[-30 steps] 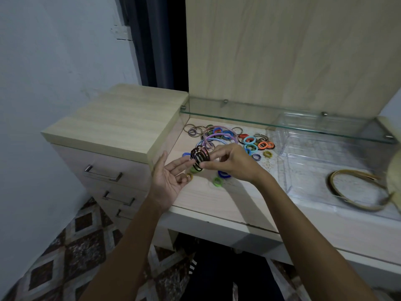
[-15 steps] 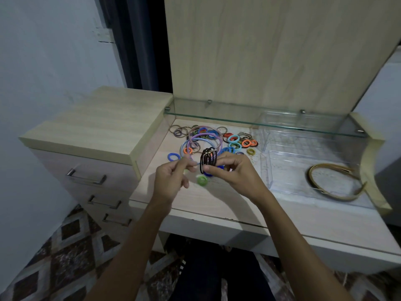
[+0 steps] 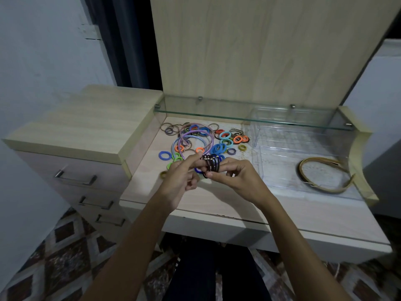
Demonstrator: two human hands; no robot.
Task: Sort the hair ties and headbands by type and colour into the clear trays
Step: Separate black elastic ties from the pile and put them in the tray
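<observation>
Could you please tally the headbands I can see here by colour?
Tan headband, in the clear tray: 1
Lilac headbands: 2, though they overlap, so this is my best reading
Light blue headband: 1
Total: 4

no writing to read anywhere here — no labels, brands, numbers or signs.
</observation>
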